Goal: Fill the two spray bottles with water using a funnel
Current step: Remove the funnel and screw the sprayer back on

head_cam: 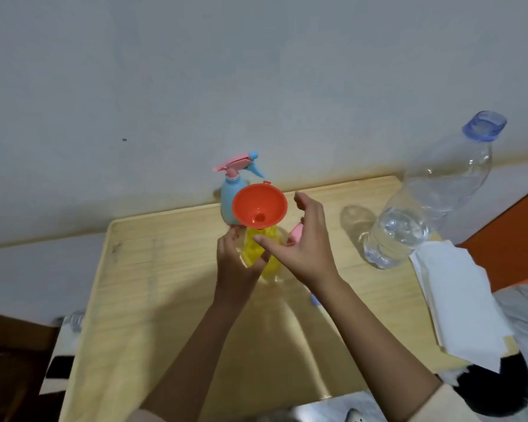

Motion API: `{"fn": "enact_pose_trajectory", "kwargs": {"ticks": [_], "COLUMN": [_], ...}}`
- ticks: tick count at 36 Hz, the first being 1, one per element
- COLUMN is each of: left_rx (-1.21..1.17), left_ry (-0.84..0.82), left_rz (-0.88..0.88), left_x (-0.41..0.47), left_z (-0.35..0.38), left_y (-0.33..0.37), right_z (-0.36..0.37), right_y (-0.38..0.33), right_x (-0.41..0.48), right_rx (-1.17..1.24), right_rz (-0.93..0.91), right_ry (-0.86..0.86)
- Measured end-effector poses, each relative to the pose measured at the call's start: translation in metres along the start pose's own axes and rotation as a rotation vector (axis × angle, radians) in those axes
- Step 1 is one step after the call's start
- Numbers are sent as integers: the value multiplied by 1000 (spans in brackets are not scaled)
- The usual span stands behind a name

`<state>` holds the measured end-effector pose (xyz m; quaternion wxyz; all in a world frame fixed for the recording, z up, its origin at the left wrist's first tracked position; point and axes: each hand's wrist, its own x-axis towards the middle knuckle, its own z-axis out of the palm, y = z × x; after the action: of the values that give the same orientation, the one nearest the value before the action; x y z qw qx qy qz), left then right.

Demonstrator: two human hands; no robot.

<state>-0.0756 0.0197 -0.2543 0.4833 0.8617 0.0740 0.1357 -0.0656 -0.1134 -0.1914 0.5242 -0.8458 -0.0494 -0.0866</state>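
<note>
Two hands at worktop (pixel 165 300) centre | left hand (pixel 237 263) grips yellow spray bottle (pixel 269 254); orange funnel (pixel 259 205) seated; right hand (pixel 299 242) spread, empty | next: likely fetch water bottle (pixel 409 220) at 3 o'clock; pour steadily

Wooden table (pixel 171 300) fills centre frame, set against a pale wall (pixel 195 71). White folded paper towels (pixel 457 296) lie on its right edge. Orange surface (pixel 512 233) at right. Dark brown furniture (pixel 9 360) at lower left.
</note>
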Motion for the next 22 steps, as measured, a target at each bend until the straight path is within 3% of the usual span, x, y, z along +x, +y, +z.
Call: {"fn": "enact_pose_trajectory", "kwargs": {"ticks": [6, 11, 22], "left_rx": [-210, -122, -208], "left_ry": [-181, -196, -225], "left_rz": [-8, 29, 82], "left_x": [18, 19, 21], "left_z": [5, 6, 6], "left_y": [-2, -13, -21], "right_z": [24, 28, 23], "right_y": [-16, -20, -23], "right_x": [17, 21, 22], "right_rx": [47, 58, 27], "right_rz": [62, 74, 33], "right_ry": [-26, 26, 1]}}
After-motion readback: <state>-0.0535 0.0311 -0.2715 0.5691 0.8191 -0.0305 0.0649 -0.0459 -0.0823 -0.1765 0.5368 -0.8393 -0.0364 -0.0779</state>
